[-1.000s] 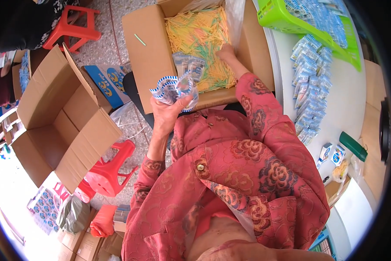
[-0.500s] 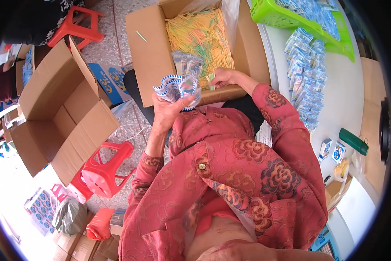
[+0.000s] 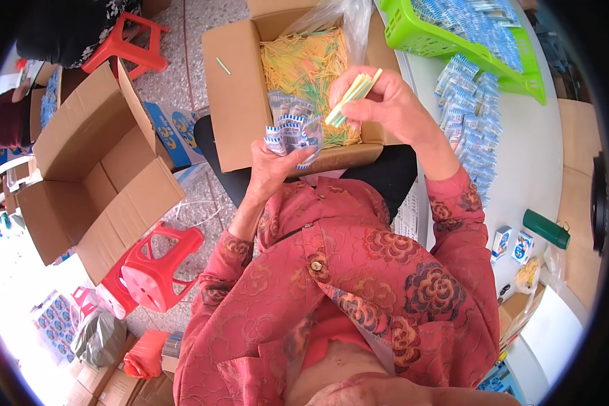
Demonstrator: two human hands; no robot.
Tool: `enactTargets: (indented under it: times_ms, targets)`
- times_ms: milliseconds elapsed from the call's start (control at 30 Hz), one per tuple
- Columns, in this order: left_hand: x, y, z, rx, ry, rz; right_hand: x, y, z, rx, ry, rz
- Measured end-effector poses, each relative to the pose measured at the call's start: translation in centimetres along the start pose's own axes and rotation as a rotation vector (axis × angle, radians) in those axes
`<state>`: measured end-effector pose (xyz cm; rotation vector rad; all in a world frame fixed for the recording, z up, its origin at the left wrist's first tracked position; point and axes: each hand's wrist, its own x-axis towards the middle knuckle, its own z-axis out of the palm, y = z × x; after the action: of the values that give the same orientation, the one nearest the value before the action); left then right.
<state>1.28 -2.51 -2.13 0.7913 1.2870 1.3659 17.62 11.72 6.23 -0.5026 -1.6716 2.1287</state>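
Note:
A bunch of clear plastic packets with blue-and-white striped edges [image 3: 292,135] is gripped in my left hand [image 3: 269,169], over the near left side of a cardboard box [image 3: 233,108]. My right hand [image 3: 392,108] pinches a small bundle of thin yellow, white and green plastic sticks [image 3: 356,98], raised above the box's right side. Many similar loose sticks [image 3: 304,61], mostly yellow and orange with some green, fill the box. One pale green stick [image 3: 224,65] lies alone on the box's left flap.
On the white table [image 3: 528,149] at right lie a pile of striped packets [image 3: 473,128], a green basket [image 3: 412,34] of packets, a green bottle [image 3: 546,229] and small boxes [image 3: 522,247]. An opened cardboard box [image 3: 108,176] and red stools [image 3: 157,271] stand left.
My right hand has lifted out of the box, up and to the right, with a bundle of sticks. The packets in my left hand have turned and bunched closer together.

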Motion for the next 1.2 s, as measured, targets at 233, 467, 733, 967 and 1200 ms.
enactTargets:
  times_ms: [233, 467, 733, 967, 1200]
  targets:
    - [0.1, 0.4, 0.3, 0.098, -0.03, -0.002, 0.2, 0.0, 1.2, -0.312, 0.004, 0.014]
    - [0.3, 0.6, 0.2, 0.187, -0.024, 0.042, 0.4, -0.6, 2.0, -0.51, 0.037, 0.043]
    - [0.5, 1.1, -0.1, 0.143, -0.013, 0.043, 0.7, -0.6, 1.8, -0.508, -0.016, 0.091]
    - [0.6, 1.6, 0.7, 0.129, -0.044, 0.071, 0.7, 0.5, 2.1, -0.549, 0.105, -0.097]
    - [0.9, 1.0, 1.1, 0.095, -0.041, 0.086, 0.1, -0.5, 2.5, -0.643, 0.102, -0.131]
